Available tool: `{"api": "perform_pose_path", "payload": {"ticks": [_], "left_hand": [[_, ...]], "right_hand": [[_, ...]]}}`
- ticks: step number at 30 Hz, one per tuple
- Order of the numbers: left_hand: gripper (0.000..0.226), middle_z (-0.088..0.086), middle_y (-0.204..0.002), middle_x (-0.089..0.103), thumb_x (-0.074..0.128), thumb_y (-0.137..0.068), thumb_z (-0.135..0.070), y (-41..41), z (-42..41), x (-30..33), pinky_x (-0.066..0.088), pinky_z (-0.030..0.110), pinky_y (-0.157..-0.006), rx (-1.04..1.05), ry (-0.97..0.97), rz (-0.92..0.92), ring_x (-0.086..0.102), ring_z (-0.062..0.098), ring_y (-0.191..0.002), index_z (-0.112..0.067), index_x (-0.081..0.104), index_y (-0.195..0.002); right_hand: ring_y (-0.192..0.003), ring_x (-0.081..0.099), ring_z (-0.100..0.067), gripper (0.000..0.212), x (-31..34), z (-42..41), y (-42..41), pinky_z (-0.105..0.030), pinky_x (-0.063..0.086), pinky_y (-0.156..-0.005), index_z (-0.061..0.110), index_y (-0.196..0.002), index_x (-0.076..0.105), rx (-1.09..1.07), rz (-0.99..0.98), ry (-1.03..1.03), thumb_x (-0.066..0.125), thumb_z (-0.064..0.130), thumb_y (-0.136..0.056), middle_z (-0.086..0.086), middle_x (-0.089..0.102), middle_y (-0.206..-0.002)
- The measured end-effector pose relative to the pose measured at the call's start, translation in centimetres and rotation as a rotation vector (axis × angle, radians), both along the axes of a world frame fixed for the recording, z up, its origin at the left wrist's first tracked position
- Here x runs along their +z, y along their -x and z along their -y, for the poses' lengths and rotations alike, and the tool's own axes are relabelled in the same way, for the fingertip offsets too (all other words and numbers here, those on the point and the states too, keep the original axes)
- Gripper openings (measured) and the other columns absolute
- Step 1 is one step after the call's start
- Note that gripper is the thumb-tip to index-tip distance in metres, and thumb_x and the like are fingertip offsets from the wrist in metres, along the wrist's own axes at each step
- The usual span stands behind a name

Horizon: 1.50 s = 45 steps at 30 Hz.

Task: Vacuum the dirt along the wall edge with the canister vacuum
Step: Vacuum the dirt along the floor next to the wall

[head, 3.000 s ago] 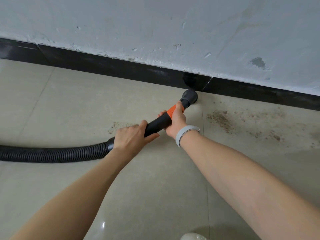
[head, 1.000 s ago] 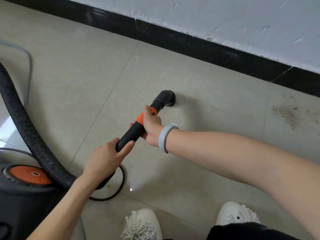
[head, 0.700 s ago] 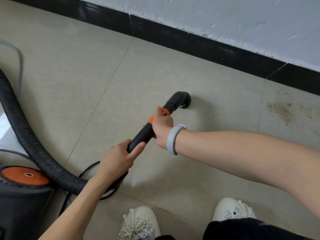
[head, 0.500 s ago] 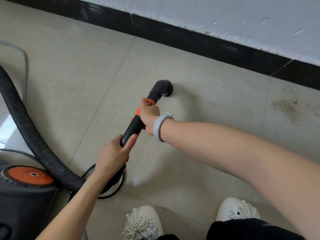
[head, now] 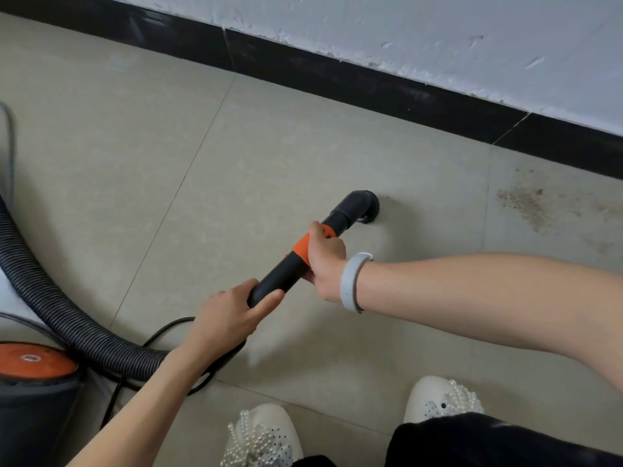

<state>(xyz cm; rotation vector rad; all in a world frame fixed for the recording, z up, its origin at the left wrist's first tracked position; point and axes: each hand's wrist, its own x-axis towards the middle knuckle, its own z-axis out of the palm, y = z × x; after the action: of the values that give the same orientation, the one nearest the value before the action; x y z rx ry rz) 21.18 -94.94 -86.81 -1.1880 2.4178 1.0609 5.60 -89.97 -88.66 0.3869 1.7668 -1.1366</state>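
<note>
The vacuum's black wand (head: 286, 274) with an orange collar (head: 305, 246) ends in a bent nozzle (head: 362, 205) with a round brush that rests on the beige floor tile, well short of the black skirting (head: 371, 85). My right hand (head: 325, 261) grips the wand at the orange collar. My left hand (head: 229, 318) holds the wand's rear end where the ribbed hose (head: 67, 325) joins. A patch of brown dirt (head: 526, 203) lies on the tile to the right of the nozzle, near the wall.
The black canister (head: 30, 399) with an orange top stands at the lower left, its hose curving up the left edge. A black power cord (head: 161, 332) loops on the floor under my left arm. My two white beaded shoes (head: 259, 436) are at the bottom.
Three seconds ago the nozzle was against the skirting; now it sits out on the open tile. Over the last second it swung right, left, then right again.
</note>
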Motion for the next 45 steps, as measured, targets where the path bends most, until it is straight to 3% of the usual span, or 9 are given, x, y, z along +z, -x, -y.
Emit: {"api": "perform_pose_path", "payload": {"ticks": [4, 7, 11, 16, 25, 28, 33, 38, 45], "left_hand": [[0.04, -0.001, -0.05, 0.063, 0.047, -0.089, -0.056, -0.6, 1.0, 0.0, 0.046, 0.032, -0.06, 0.11, 0.012, -0.054, 0.06, 0.012, -0.051, -0.021, 0.049, -0.07], [0.039, -0.004, -0.051, 0.063, 0.048, -0.091, -0.052, -0.3, 2.1, 0.1, 0.046, 0.03, -0.056, 0.165, -0.002, -0.083, 0.059, 0.01, -0.046, -0.019, 0.051, -0.069], [0.04, -0.002, -0.05, 0.063, 0.047, -0.091, -0.052, 0.8, 1.5, -0.1, 0.049, 0.035, -0.061, 0.103, -0.02, -0.053, 0.061, 0.014, -0.049, -0.018, 0.049, -0.069], [0.038, 0.0, -0.056, 0.064, 0.045, -0.09, -0.052, 3.8, -1.6, -0.4, 0.047, 0.034, -0.065, -0.064, -0.036, -0.031, 0.062, 0.018, -0.059, -0.018, 0.049, -0.073], [0.041, 0.003, -0.066, 0.066, 0.042, -0.086, -0.059, 5.8, -2.0, -0.5, 0.05, 0.037, -0.069, -0.205, -0.009, -0.014, 0.063, 0.024, -0.067, -0.019, 0.05, -0.08], [0.041, 0.007, -0.064, 0.065, 0.044, -0.087, -0.056, 4.2, -0.3, -0.5, 0.051, 0.042, -0.069, -0.11, 0.032, -0.033, 0.062, 0.03, -0.066, -0.016, 0.051, -0.078], [0.037, 0.002, -0.054, 0.063, 0.05, -0.09, -0.048, 3.1, 1.6, -0.7, 0.05, 0.037, -0.062, -0.022, 0.037, -0.043, 0.062, 0.024, -0.055, -0.015, 0.05, -0.072], [0.04, 0.002, -0.059, 0.06, 0.042, -0.085, -0.06, 6.6, -0.3, -0.7, 0.045, 0.036, -0.06, -0.225, 0.058, 0.006, 0.06, 0.026, -0.062, -0.022, 0.044, -0.073], [0.051, -0.005, -0.059, 0.05, 0.031, -0.08, -0.073, 13.0, -5.1, -1.2, 0.034, 0.032, -0.056, -0.51, 0.093, 0.04, 0.057, 0.025, -0.067, -0.024, 0.043, -0.079]], "right_hand": [[-0.101, 0.062, -0.031, 0.055, 1.0, 2.4, -1.1, -0.046, 0.049, -0.093, 0.013, -0.124, 0.046, -0.02, 0.017, 0.058, 0.047, 0.052, -0.086, -0.01, 0.062, -0.114], [-0.061, 0.065, -0.024, 0.034, 2.2, 4.3, -0.8, -0.037, 0.057, -0.076, 0.012, -0.109, 0.044, -0.172, 0.177, 0.213, 0.051, 0.038, -0.087, -0.008, 0.061, -0.087], [-0.084, 0.068, -0.027, 0.046, 1.5, 3.1, -0.1, -0.041, 0.054, -0.088, 0.012, -0.118, 0.045, -0.127, 0.087, 0.108, 0.046, 0.048, -0.089, -0.007, 0.061, -0.101], [-0.045, 0.063, -0.015, 0.04, 1.4, -2.1, 2.4, -0.027, 0.056, -0.061, 0.011, -0.118, 0.043, -0.321, 0.089, 0.105, 0.046, 0.043, -0.093, -0.004, 0.058, -0.088], [-0.048, 0.06, -0.02, 0.034, 1.0, -4.2, 3.4, -0.022, 0.049, -0.043, 0.011, -0.114, 0.046, -0.584, 0.07, 0.177, 0.052, 0.036, -0.092, -0.013, 0.054, -0.093], [-0.059, 0.062, -0.026, 0.041, 1.3, -0.9, 2.3, -0.029, 0.055, -0.051, 0.009, -0.123, 0.044, -0.496, 0.085, 0.205, 0.053, 0.035, -0.092, -0.014, 0.053, -0.097], [-0.103, 0.062, -0.038, 0.049, 1.2, 2.1, 1.5, -0.05, 0.049, -0.094, 0.01, -0.126, 0.038, -0.313, 0.061, 0.184, 0.049, 0.041, -0.09, -0.01, 0.054, -0.102], [-0.046, 0.064, -0.018, 0.037, 1.1, -2.6, 4.4, -0.031, 0.057, -0.061, 0.011, -0.115, 0.044, -0.528, 0.091, 0.219, 0.051, 0.04, -0.092, -0.008, 0.056, -0.085], [-0.045, 0.058, -0.019, 0.028, 1.2, -9.9, 8.9, -0.028, 0.053, -0.048, 0.011, -0.079, 0.046, -0.809, -0.009, 0.163, 0.053, 0.034, -0.093, -0.008, 0.049, -0.069]]}}
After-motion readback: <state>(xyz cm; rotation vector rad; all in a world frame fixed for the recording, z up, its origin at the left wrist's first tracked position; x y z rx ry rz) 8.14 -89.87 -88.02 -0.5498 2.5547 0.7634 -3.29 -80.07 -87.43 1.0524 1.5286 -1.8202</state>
